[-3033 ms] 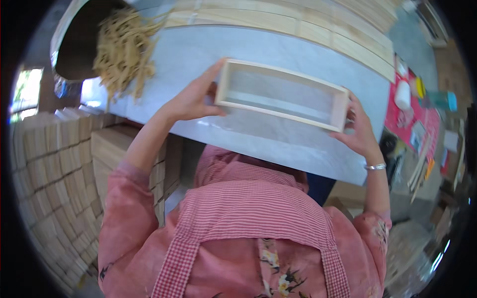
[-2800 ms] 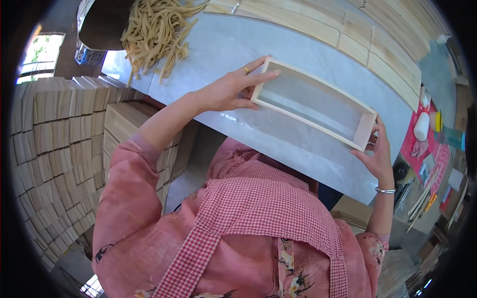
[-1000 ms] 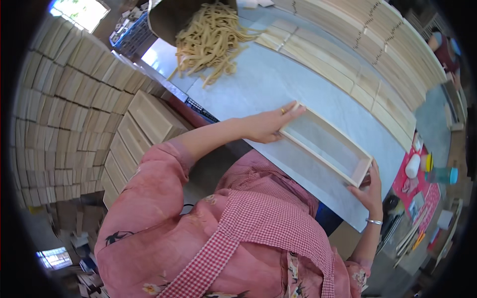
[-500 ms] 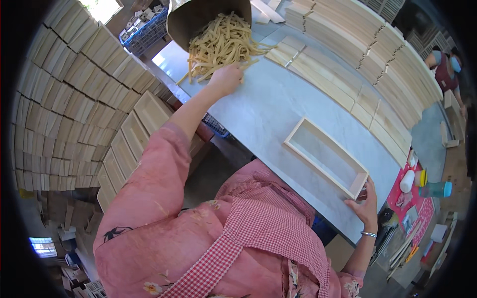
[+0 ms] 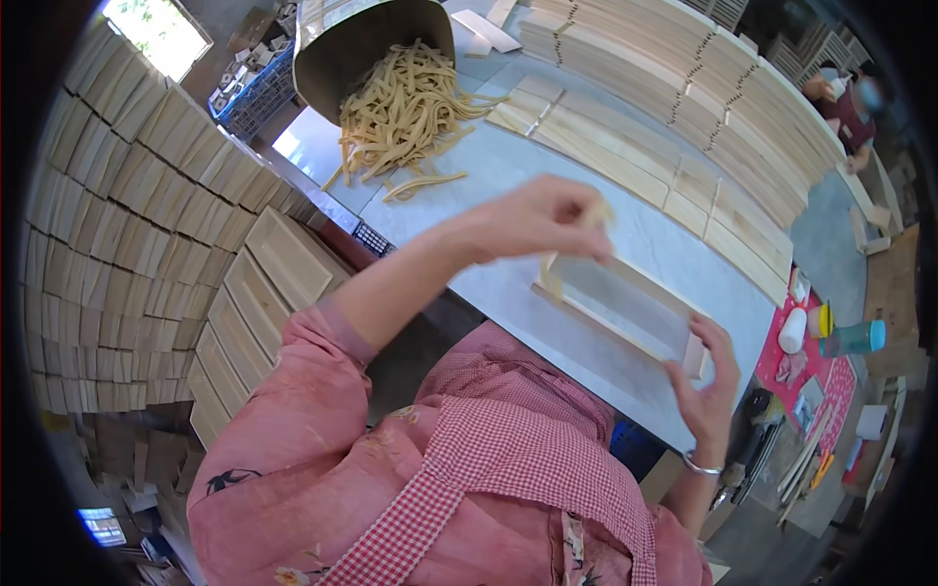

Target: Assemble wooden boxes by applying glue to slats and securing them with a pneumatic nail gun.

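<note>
A narrow rectangular wooden frame (image 5: 608,330) lies on the pale table near its front edge. Over its left end is my left hand (image 5: 542,220), fingers pinched on a tan rubber band (image 5: 553,278), blurred by motion, that hangs down to the frame's corner. My right hand (image 5: 708,391), with a bracelet at the wrist, spans the frame's right end, thumb on the near side and fingers on the far side. A heap of flat tan rubber bands (image 5: 405,112) spills from a tilted metal container (image 5: 322,59) at the far left.
Thin wooden boards (image 5: 606,146) lie along the table, stacked high behind. Finished wooden trays (image 5: 283,259) and tall wood stacks (image 5: 127,225) stand at left. A blue crate (image 5: 259,93) sits beyond. Bottles (image 5: 852,338) stand on a red cloth at right; a co-worker (image 5: 850,112) is beyond.
My left hand has come from the heap rightward to the frame's left end, bringing a rubber band. One loose band now lies below the heap. My right hand has shifted slightly at the frame's end.
</note>
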A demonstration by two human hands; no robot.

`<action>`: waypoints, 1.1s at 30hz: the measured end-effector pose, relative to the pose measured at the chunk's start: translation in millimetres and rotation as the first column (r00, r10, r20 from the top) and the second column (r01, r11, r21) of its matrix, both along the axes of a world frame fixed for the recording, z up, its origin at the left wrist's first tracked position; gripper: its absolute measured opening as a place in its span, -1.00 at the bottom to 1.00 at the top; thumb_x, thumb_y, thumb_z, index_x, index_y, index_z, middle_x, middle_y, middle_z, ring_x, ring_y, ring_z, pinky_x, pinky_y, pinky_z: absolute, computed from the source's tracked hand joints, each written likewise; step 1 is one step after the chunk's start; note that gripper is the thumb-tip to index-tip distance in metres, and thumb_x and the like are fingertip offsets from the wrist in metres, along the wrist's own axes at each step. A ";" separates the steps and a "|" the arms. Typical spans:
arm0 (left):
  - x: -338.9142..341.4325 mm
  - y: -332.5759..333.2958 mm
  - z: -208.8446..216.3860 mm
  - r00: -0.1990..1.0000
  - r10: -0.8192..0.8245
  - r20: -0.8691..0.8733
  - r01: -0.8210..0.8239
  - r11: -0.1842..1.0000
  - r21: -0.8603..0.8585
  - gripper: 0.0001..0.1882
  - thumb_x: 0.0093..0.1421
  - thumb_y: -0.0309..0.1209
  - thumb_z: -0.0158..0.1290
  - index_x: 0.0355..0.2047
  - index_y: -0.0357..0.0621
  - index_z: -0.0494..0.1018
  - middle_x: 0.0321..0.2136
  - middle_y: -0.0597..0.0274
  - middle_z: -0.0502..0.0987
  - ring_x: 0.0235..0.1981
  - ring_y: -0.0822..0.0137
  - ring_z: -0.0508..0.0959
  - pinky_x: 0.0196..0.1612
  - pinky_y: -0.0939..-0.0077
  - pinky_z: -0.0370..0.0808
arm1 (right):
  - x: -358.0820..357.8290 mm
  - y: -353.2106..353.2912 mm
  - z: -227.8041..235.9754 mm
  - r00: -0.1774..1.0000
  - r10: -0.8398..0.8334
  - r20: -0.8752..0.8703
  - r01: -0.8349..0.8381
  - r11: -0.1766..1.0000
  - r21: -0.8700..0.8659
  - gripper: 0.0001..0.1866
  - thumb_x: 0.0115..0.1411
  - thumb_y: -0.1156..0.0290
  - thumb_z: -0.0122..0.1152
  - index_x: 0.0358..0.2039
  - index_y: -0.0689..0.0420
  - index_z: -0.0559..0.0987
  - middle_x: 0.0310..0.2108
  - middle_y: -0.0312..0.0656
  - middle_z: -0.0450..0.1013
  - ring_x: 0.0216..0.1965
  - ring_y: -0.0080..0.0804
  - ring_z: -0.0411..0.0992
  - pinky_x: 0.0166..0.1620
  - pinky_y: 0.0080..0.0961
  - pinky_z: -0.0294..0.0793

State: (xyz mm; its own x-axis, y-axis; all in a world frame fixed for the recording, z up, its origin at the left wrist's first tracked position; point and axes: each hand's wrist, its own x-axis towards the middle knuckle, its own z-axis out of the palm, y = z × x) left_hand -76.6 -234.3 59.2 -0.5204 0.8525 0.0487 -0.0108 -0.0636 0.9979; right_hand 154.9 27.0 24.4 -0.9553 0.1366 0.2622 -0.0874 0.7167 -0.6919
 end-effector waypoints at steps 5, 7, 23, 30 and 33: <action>56.0 40.2 9.6 0.916 -0.374 0.143 0.384 0.922 -0.053 -0.75 0.32 -0.34 0.15 -0.50 -0.09 0.44 -0.58 0.38 0.51 -0.60 0.58 0.40 -0.49 0.75 0.29 | -23.6 -53.2 25.1 0.987 0.031 -0.160 -0.068 0.971 -0.230 -0.37 -0.03 0.57 0.39 0.13 0.21 0.47 0.09 -0.06 0.48 0.07 -0.18 0.45 0.16 -0.33 0.40; 60.5 43.1 7.6 0.865 -0.474 0.164 0.488 0.871 -0.052 -0.75 0.34 -0.31 0.12 -0.48 -0.10 0.46 -0.61 0.39 0.49 -0.62 0.58 0.40 -0.50 0.76 0.29 | -22.2 -61.4 25.8 0.989 -0.005 -0.149 -0.037 0.962 -0.272 -0.37 -0.02 0.57 0.39 0.13 0.22 0.47 0.07 -0.06 0.49 0.04 -0.21 0.46 0.12 -0.36 0.43; -37.4 -7.1 -48.6 0.355 -0.353 -0.865 0.007 0.927 -0.376 -0.61 0.11 -0.02 0.26 -0.42 -0.03 0.40 -0.45 0.35 0.47 -0.36 0.22 0.45 0.20 0.10 0.27 | -4.3 71.5 -5.6 0.972 0.126 0.200 -0.181 0.941 0.284 -0.60 0.10 0.02 0.40 -0.55 -0.04 0.40 -0.60 -0.42 0.27 -0.53 -0.38 0.25 -0.02 -0.41 0.26; -89.8 -12.0 -87.8 0.648 -0.401 -0.647 -0.030 0.836 -0.548 -0.48 0.11 0.16 0.17 -0.30 -0.04 0.38 -0.30 0.31 0.48 -0.16 0.22 0.49 0.32 0.02 0.16 | -5.7 140.9 -48.1 0.956 -0.010 0.294 -0.029 0.991 0.128 -0.61 0.14 0.03 0.30 -0.52 0.02 0.38 -0.56 -0.38 0.26 -0.43 -0.37 0.29 0.11 -0.34 0.23; -81.2 -23.1 -101.7 0.740 -0.416 -0.528 0.089 0.839 -0.537 -0.36 -0.02 0.20 0.26 -0.21 -0.07 0.41 -0.22 0.29 0.50 -0.05 0.20 0.48 0.37 0.03 0.11 | 7.9 127.7 -54.7 0.930 0.046 0.364 -0.075 0.995 0.065 -0.60 0.06 0.04 0.38 -0.47 0.04 0.39 -0.50 -0.35 0.33 -0.34 -0.32 0.34 0.17 -0.33 0.21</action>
